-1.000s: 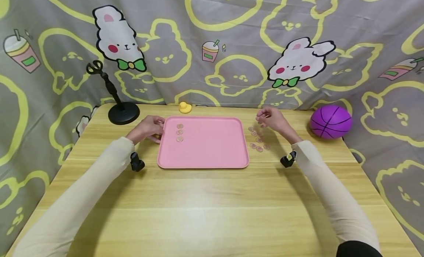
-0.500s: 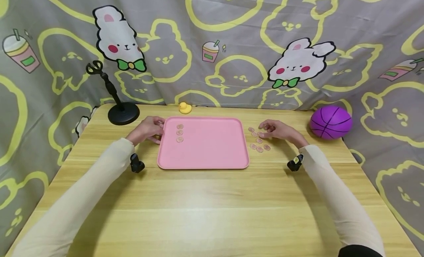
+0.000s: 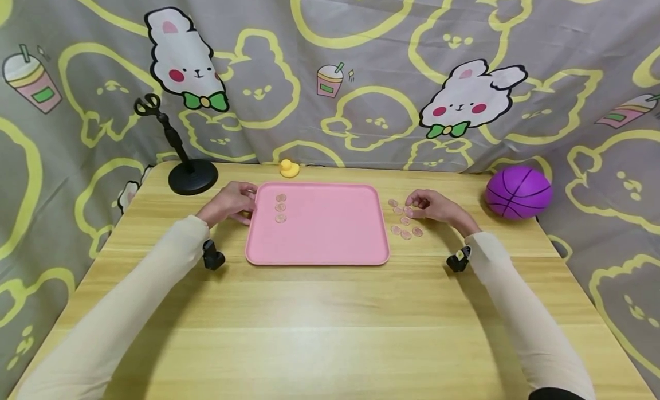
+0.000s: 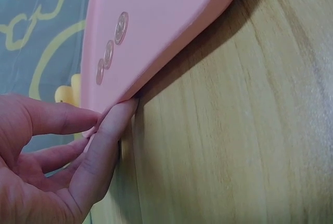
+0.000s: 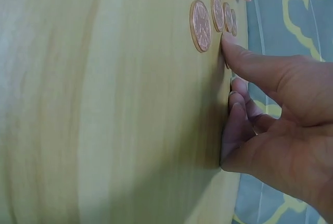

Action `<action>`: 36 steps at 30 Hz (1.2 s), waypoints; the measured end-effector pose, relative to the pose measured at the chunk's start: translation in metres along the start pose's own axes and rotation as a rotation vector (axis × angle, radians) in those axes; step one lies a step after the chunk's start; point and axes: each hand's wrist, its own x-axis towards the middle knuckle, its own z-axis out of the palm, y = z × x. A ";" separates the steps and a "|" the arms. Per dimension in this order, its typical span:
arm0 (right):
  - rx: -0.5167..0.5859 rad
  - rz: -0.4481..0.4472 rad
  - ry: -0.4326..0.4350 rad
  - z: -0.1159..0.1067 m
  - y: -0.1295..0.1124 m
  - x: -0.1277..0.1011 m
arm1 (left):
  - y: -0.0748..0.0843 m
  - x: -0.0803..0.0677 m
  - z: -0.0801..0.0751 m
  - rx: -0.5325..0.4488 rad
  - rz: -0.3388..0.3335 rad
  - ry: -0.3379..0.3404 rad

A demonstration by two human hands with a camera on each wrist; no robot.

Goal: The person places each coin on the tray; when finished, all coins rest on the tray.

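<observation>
A pink tray (image 3: 330,239) lies flat on the wooden table (image 3: 319,331), with three small copper coins (image 3: 281,208) in a column near its left edge. My left hand (image 3: 246,203) pinches that left rim; in the left wrist view the left hand (image 4: 112,117) has thumb and fingers on the tray (image 4: 166,21) edge. Several loose coins (image 3: 405,228) lie on the table right of the tray. My right hand (image 3: 413,207) rests on them, its fingers curled. In the right wrist view the right hand (image 5: 229,78) closes thumb and fingertips on a coin edge, beside more coins (image 5: 200,26).
A purple ball (image 3: 518,192) sits at the table's right edge. A yellow rubber duck (image 3: 289,168) stands behind the tray, and a black stand (image 3: 192,176) at the back left. A patterned curtain (image 3: 361,73) hangs close behind.
My right hand came down from above the loose coins onto them and curled its fingers in. The left hand stayed on the tray rim.
</observation>
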 end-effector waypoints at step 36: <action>0.222 0.085 0.018 0.072 -0.126 0.044 | -0.003 -0.002 -0.008 0.016 0.042 -0.038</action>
